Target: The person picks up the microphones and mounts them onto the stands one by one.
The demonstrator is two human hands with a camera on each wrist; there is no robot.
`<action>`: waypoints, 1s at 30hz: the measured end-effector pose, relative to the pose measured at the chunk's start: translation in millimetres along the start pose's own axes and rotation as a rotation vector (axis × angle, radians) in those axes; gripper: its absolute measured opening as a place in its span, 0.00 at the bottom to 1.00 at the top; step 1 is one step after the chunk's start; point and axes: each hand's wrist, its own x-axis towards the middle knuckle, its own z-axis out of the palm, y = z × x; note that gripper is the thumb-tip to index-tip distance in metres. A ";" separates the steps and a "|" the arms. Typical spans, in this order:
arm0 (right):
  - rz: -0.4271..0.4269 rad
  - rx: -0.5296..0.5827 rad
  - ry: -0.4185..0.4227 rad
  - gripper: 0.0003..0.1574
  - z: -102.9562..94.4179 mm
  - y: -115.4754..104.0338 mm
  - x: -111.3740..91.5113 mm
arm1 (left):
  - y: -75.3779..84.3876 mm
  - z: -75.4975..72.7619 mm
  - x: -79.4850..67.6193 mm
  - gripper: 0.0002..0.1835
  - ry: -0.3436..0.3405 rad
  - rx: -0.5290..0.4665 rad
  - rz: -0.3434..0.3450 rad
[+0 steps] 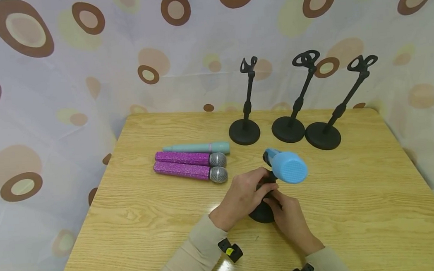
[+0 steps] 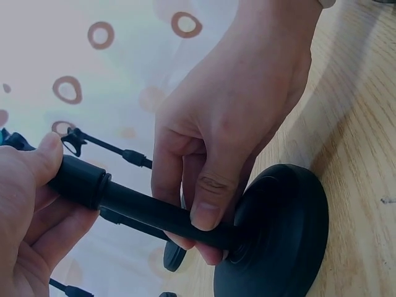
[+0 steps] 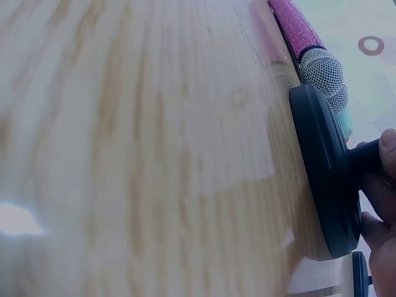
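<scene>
A black desktop microphone stand (image 1: 262, 214) is between my two hands near the table's middle. At its top sits a light-blue microphone (image 1: 291, 167), its mesh head facing me. My left hand (image 1: 244, 195) grips the thick collar of the stand's pole, seen close up in the left wrist view as a black sleeve (image 2: 79, 182). Lower down, my right hand (image 1: 291, 218) pinches the thin pole just above the round base (image 2: 281, 235). In the right wrist view the base (image 3: 325, 173) stands close over the wood, with fingertips around the pole.
Two glittery purple microphones (image 1: 183, 170) and a pale teal one (image 1: 197, 148) lie side by side left of the stand. Along the back stand three more black stands (image 1: 244, 132) with bare clips. A patterned curtain (image 1: 104, 67) hangs behind the wooden table (image 1: 133, 223).
</scene>
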 end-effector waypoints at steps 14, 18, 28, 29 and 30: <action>-0.016 -0.020 0.007 0.16 1.5 0.2 0.4 | -2.8 -2.7 0.6 0.05 -0.033 -0.033 -0.031; -0.015 -0.022 0.006 0.15 0.2 -0.4 0.5 | -3.9 -6.0 4.2 0.07 -0.094 -0.007 -0.027; -0.009 -0.018 -0.006 0.14 -0.5 0.0 1.6 | -8.9 -8.8 10.5 0.06 -0.236 -0.215 -0.138; -0.004 -0.018 -0.009 0.14 -0.7 0.0 1.5 | -9.6 -8.3 10.5 0.06 -0.250 -0.245 -0.150; -0.002 -0.016 -0.011 0.14 -0.8 0.1 1.3 | -10.2 -8.0 10.6 0.07 -0.262 -0.273 -0.163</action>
